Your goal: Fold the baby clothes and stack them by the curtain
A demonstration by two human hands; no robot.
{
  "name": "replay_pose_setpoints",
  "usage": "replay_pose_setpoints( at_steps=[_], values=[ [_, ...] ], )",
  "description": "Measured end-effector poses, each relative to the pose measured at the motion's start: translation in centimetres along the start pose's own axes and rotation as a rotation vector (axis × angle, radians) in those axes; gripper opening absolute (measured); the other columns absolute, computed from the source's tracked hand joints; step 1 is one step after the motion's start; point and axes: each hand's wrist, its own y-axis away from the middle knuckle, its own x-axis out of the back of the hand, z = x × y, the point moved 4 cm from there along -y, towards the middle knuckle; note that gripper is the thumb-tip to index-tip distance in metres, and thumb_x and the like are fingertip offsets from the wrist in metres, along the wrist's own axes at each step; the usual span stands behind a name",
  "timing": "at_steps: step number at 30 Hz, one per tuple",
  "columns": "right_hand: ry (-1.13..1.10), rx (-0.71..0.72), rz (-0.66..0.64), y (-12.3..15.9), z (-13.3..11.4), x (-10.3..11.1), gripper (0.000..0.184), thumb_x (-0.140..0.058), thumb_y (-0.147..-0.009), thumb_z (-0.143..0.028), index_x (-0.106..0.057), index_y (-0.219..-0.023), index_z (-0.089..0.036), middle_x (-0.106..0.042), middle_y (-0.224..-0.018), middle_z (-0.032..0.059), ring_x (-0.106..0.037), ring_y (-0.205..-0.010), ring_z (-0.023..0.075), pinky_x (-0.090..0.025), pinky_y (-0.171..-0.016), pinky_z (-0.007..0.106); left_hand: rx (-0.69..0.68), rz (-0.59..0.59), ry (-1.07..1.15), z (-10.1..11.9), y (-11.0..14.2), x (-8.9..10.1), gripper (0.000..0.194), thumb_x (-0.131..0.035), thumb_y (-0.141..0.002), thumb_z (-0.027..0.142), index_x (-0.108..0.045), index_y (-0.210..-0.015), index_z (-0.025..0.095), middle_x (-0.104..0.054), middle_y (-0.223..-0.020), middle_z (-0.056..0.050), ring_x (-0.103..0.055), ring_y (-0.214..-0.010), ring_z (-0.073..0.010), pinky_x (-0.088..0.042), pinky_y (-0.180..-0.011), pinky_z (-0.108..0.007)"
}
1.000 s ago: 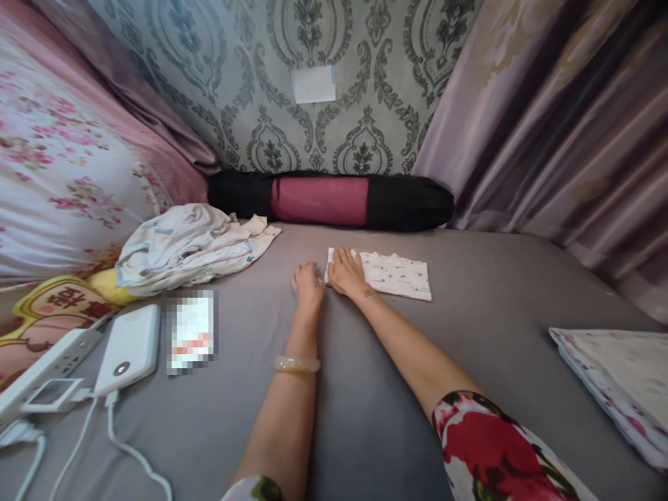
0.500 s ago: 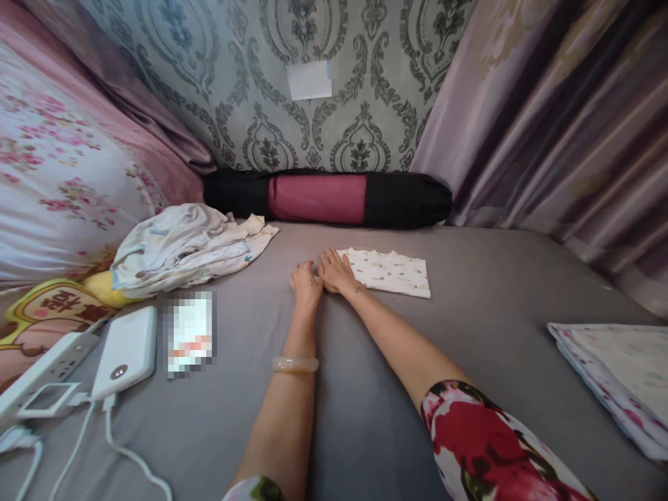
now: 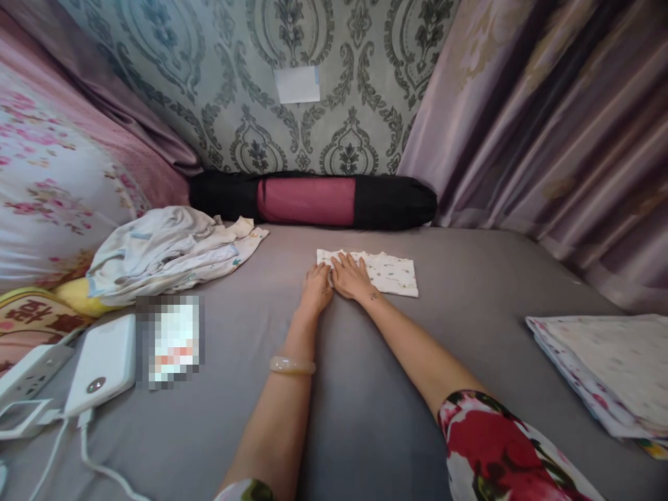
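Observation:
A small folded white cloth garment [image 3: 395, 274] with a scattered print lies flat on the grey sheet in front of me. My right hand [image 3: 353, 278] rests palm down on its left part, fingers spread and stretched out. Close beside it, my left hand [image 3: 316, 287] lies at the garment's left edge with its fingers pointing forward, gripping nothing that I can see. The two hands touch or nearly touch. Part of the garment is hidden under them.
On the left lie a crumpled pile of light clothes [image 3: 167, 250], a white power bank [image 3: 101, 362] with cables, a power strip [image 3: 34, 372] and a blurred item [image 3: 175, 341]. A stack of folded cloths [image 3: 610, 369] sits at right. Behind is a black-and-maroon roll [image 3: 307, 202].
Both hands have shifted right over the garment, and its left end now shows beyond the fingers. The whole view has turned slightly to the right.

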Motion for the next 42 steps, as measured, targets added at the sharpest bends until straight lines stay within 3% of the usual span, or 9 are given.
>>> replay_pose_setpoints(
  at_steps=[7, 13, 21, 28, 33, 42],
  values=[
    [-0.029, 0.006, -0.023, -0.1, 0.0, 0.5, 0.053, -0.023, -0.099, -0.035, -0.036, -0.147, -0.018, -0.030, -0.155, 0.0103, -0.024, -0.143, 0.0267, -0.015, -0.114, 0.053, -0.007, -0.042, -0.026, -0.2, 0.2, 0.0, 0.044, -0.035, -0.088, 0.008, -0.051, -0.129, 0.016, -0.049, -0.143, -0.011, -0.042, -0.134, -0.0223, -0.031, -0.112, -0.044],
    [0.000, -0.110, 0.051, 0.8, 2.4, 1.5, 0.053, -0.022, -0.099, -0.034, -0.035, -0.147, -0.017, -0.030, -0.155, 0.0118, -0.021, -0.144, 0.0268, -0.011, -0.115, 0.054, 0.040, -0.076, -0.058, 0.5, 0.3, 0.3, 0.039, -0.034, -0.095, 0.020, -0.052, -0.129, 0.017, -0.047, -0.145, -0.011, -0.036, -0.138, -0.0254, -0.030, -0.113, -0.044],
    [-0.033, -0.156, 0.026, 1.3, 3.7, 0.5, 0.052, -0.022, -0.099, -0.036, -0.038, -0.145, -0.018, -0.031, -0.155, 0.0103, -0.020, -0.144, 0.0269, -0.015, -0.114, 0.054, 0.060, -0.154, -0.071, 1.4, 0.6, 0.7, 0.042, -0.035, -0.096, 0.028, -0.050, -0.134, 0.018, -0.042, -0.150, -0.008, -0.029, -0.141, -0.0279, -0.025, -0.115, -0.046],
    [-0.106, -0.157, -0.024, 1.1, 3.8, 0.7, 0.054, -0.021, -0.099, -0.037, -0.036, -0.147, -0.017, -0.027, -0.157, 0.0109, -0.018, -0.145, 0.0262, -0.013, -0.115, 0.054, 0.054, -0.149, -0.092, 1.3, 0.6, 0.6, 0.043, -0.034, -0.096, 0.029, -0.050, -0.134, 0.019, -0.042, -0.150, -0.007, -0.029, -0.141, -0.0287, -0.026, -0.114, -0.047],
    [-0.138, -0.188, -0.019, 1.7, 5.4, 1.6, 0.056, -0.018, -0.099, -0.037, -0.033, -0.149, -0.016, -0.022, -0.158, 0.0122, -0.017, -0.145, 0.0253, -0.012, -0.116, 0.052, 0.066, -0.156, -0.085, 1.3, 0.7, 0.6, 0.043, -0.034, -0.096, 0.031, -0.051, -0.134, 0.021, -0.042, -0.150, -0.006, -0.028, -0.142, -0.0280, -0.025, -0.115, -0.047],
    [-0.071, -0.228, 0.007, 2.7, 7.2, 0.9, 0.055, -0.018, -0.099, -0.036, -0.035, -0.147, -0.015, -0.030, -0.156, 0.0099, -0.018, -0.145, 0.0250, -0.011, -0.116, 0.052, 0.063, -0.169, -0.095, 1.1, 0.6, 0.2, 0.045, -0.033, -0.096, 0.034, -0.051, -0.135, 0.022, -0.040, -0.151, -0.006, -0.027, -0.142, -0.0294, -0.024, -0.115, -0.049]
  ],
)
